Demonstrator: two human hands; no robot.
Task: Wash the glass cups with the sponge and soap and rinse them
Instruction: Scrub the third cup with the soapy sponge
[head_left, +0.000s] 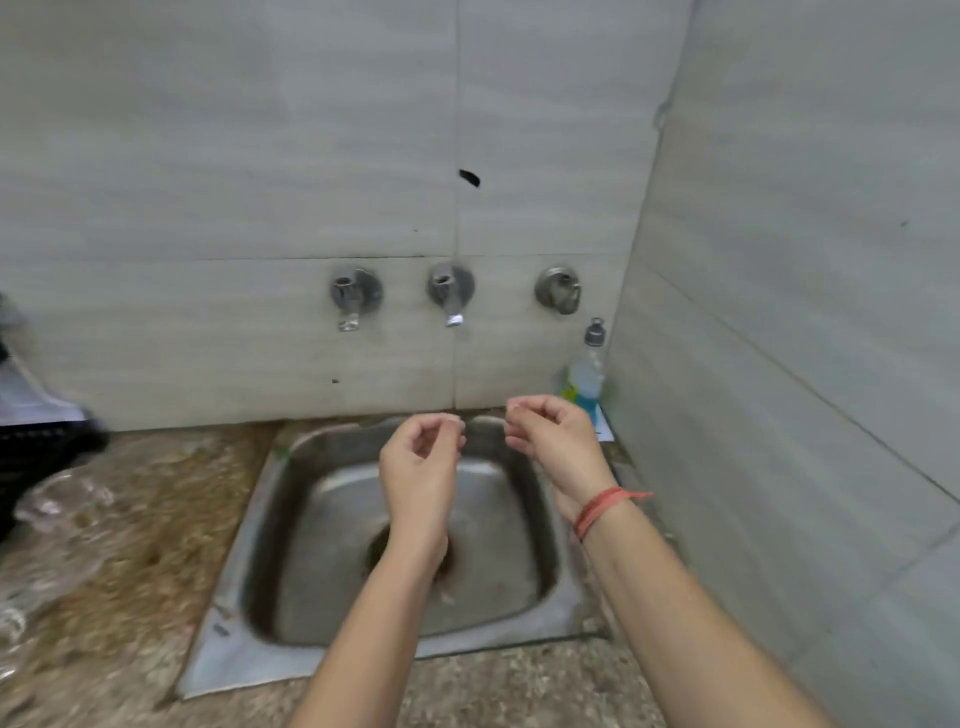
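Note:
Both my hands hover over the steel sink (234, 660), and neither holds anything. My left hand (421, 457) is above the basin's middle with its fingers loosely curled. My right hand (550, 436), a red thread round its wrist, is near the sink's back right rim, fingers also loosely curled. Clear glass cups (62, 499) stand blurred on the stone counter at the far left. A soap bottle (587, 374) with blue liquid stands in the back right corner. Something yellow-green (570, 392) sits at its base; I cannot tell if it is the sponge.
Three taps are fixed to the tiled wall behind the sink: left (353, 296), middle (449, 291), right (560, 290). No water runs. A dark object (47, 447) sits on the counter at the far left. A tiled side wall closes off the right.

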